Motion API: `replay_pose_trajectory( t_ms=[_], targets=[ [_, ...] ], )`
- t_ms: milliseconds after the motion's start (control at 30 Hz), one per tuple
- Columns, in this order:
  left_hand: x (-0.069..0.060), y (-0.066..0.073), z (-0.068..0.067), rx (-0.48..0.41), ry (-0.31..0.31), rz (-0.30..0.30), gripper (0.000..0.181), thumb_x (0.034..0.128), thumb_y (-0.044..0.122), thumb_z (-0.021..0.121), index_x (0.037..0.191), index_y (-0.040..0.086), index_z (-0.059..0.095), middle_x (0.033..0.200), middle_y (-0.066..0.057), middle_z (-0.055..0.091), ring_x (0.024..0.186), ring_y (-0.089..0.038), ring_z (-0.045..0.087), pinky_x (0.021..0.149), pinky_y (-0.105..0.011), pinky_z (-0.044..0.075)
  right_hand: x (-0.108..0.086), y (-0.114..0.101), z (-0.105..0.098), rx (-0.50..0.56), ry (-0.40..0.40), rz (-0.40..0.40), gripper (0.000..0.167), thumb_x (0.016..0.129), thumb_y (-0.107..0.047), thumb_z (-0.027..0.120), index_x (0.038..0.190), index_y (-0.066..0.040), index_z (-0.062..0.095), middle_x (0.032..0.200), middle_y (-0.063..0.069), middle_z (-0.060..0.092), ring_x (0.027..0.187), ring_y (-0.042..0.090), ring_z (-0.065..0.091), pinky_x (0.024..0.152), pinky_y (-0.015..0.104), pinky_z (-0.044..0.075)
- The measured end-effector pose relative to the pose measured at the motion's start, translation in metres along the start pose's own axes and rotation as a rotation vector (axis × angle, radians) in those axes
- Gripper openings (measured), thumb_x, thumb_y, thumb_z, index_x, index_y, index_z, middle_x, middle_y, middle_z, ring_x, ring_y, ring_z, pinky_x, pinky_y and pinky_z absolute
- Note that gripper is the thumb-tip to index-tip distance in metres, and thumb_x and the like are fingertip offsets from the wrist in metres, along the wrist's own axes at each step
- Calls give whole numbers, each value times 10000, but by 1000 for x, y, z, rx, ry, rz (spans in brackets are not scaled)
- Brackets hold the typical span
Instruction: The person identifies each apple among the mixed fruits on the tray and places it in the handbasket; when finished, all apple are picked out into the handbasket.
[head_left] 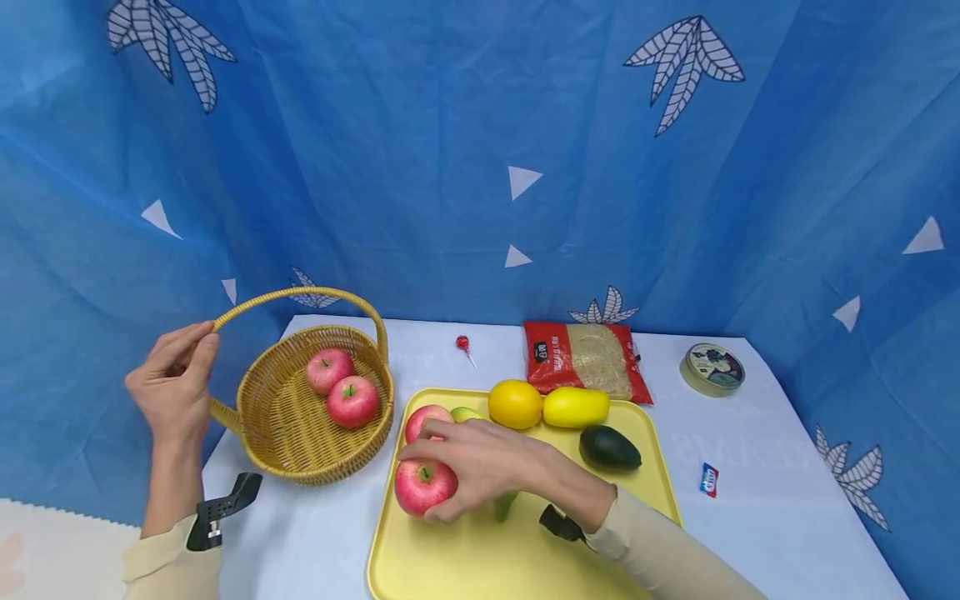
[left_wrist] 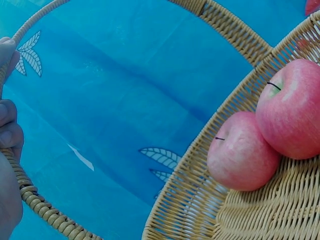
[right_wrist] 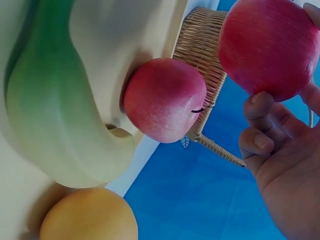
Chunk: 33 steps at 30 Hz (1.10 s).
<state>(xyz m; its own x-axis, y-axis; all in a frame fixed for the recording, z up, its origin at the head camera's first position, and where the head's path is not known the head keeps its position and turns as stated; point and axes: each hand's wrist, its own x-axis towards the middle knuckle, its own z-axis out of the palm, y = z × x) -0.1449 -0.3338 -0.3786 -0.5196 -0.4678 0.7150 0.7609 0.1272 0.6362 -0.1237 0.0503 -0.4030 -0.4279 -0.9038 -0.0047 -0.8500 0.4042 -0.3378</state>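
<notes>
My left hand (head_left: 175, 379) grips the handle (head_left: 300, 292) of a wicker basket (head_left: 258, 417) at the left; in the left wrist view its fingers (left_wrist: 9, 120) curl round the handle. Two red apples (head_left: 353, 402) lie inside the basket, touching each other. With thumb and fingers, my right hand (head_left: 480, 462) holds another red apple (head_left: 425, 487) over the left part of a yellow tray (head_left: 480, 575). Behind it a further apple (head_left: 427, 421) sits on the tray. The right wrist view shows the held apple (right_wrist: 270, 47) between the fingertips, apart from the tray apple (right_wrist: 165, 100).
Also on the tray are an orange fruit (head_left: 515, 404), a yellow fruit (head_left: 576, 407), a dark green one (head_left: 609, 447) and a green-and-white item (right_wrist: 55, 120). Beyond stand a lollipop (head_left: 462, 342), a red packet (head_left: 588, 360), a round tin (head_left: 712, 369) and a small wrapper (head_left: 708, 480).
</notes>
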Motion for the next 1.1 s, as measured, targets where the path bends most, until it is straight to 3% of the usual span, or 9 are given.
replay_pose_trajectory(
  t_ms=[300, 700, 1100],
  targets=[
    [0, 1, -3, 7, 8, 1, 186, 836, -177, 697, 1013, -229, 679, 948, -174, 742, 630, -100, 543, 567, -138, 427, 18, 0, -3, -2, 13, -8, 687, 820, -691, 661, 1422, -403, 501, 1283, -112, 508, 994, 22, 516, 789, 162, 463],
    [-1, -4, -2, 59, 0, -4, 182, 849, -158, 697, 1023, -212, 688, 945, -146, 746, 647, -98, 522, 567, -136, 405, 33, 5, -6, 15, 24, -3, 696, 815, -689, 671, 1426, -403, 500, 1194, -153, 486, 938, -8, 509, 761, 142, 453],
    [-1, -1, -2, 26, 2, -12, 180, 849, -166, 691, 1016, -230, 677, 934, -142, 747, 655, -112, 513, 566, -141, 395, 43, 5, -10, 6, 44, -21, 703, 819, -699, 655, 1426, -380, 500, 1220, -107, 495, 914, 10, 516, 755, 140, 448]
  ],
)
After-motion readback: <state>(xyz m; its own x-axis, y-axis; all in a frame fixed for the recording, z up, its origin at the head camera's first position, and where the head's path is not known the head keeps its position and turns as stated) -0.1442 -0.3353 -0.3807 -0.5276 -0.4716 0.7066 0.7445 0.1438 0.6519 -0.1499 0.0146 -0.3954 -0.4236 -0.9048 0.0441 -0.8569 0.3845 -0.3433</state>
